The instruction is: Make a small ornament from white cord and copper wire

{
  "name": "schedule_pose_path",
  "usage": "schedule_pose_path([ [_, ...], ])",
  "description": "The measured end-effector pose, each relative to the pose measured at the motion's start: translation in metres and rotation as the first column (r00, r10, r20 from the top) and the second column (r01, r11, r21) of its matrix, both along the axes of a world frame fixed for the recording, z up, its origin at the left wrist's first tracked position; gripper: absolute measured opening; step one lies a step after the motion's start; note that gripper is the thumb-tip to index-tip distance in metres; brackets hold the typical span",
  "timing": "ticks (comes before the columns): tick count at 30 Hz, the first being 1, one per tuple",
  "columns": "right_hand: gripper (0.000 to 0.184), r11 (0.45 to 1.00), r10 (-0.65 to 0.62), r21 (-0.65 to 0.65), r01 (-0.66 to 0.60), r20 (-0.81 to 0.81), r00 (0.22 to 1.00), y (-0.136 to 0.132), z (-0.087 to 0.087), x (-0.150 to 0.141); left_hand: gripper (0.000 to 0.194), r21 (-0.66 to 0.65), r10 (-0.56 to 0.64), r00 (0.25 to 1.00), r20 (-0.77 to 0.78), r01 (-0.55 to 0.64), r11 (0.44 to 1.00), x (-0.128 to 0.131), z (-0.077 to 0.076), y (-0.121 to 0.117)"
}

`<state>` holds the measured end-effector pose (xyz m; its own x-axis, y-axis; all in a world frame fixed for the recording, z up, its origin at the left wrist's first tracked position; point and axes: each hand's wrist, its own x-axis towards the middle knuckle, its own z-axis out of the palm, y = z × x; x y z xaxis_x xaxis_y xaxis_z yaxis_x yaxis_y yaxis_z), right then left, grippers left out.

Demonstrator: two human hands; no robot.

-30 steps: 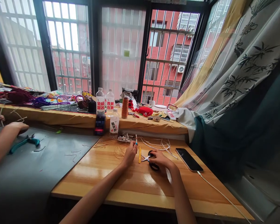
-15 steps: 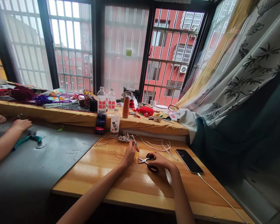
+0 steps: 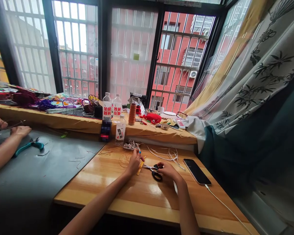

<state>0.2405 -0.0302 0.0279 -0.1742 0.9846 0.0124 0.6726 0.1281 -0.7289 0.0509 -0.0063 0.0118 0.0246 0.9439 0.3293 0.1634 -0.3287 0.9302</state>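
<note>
My right hand (image 3: 169, 172) grips black-handled scissors (image 3: 157, 176), its fingers at the upper loop. The blades (image 3: 148, 166) point left, toward my left hand (image 3: 134, 162). That hand is closed on a thin white stick-like piece (image 3: 138, 147), with a small blue spot beside the fingers. A narrow yellow strip (image 3: 140, 168) slants just below the left fingertips, near the scissor tips; I cannot tell whether the hand holds it. Thin brownish thread (image 3: 123, 160) lies in loose loops left of this hand.
White cords (image 3: 170, 155) lie behind my right hand. A phone (image 3: 197, 171) with a charging cable (image 3: 225, 205) is at right. Behind stand a small cluttered tray (image 3: 130, 145), a bottle (image 3: 120, 130) and a thread spool (image 3: 132, 114). At left are another person's hands (image 3: 21, 130) and teal pliers (image 3: 29, 147).
The scissors have shifted slightly left, and their blades look closer together. My left hand has moved a little left, and the yellow strip now tilts more. The view has shifted slightly.
</note>
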Motion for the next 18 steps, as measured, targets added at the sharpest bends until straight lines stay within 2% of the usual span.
schedule_pose_path([
  [3,0.025,0.994,0.077,-0.069,-0.079,-0.039,0.996,-0.005,0.004,0.006,0.016,0.039,-0.004,1.0,0.009,0.003,0.999,-0.001,0.001,0.001],
  [6,0.04,0.998,0.045,-0.039,-0.044,0.024,0.999,-0.008,0.005,0.006,0.013,0.031,0.003,1.0,-0.003,-0.003,1.0,-0.001,0.004,0.001],
  [10,0.023,0.991,-0.066,0.126,0.042,0.186,0.98,-0.006,-0.002,-0.005,0.013,0.01,-0.013,1.0,-0.003,0.013,1.0,-0.001,0.004,0.0],
  [13,0.015,0.982,-0.14,0.163,0.099,0.269,0.953,-0.004,-0.006,-0.011,0.014,-0.001,-0.018,1.0,0.006,0.018,1.0,-0.001,0.003,0.001],
  [18,0.013,0.991,-0.047,0.132,0.026,0.158,0.986,0.0,-0.008,-0.005,0.011,0.039,0.067,0.997,-0.034,-0.066,0.997,-0.005,0.003,0.005],
])
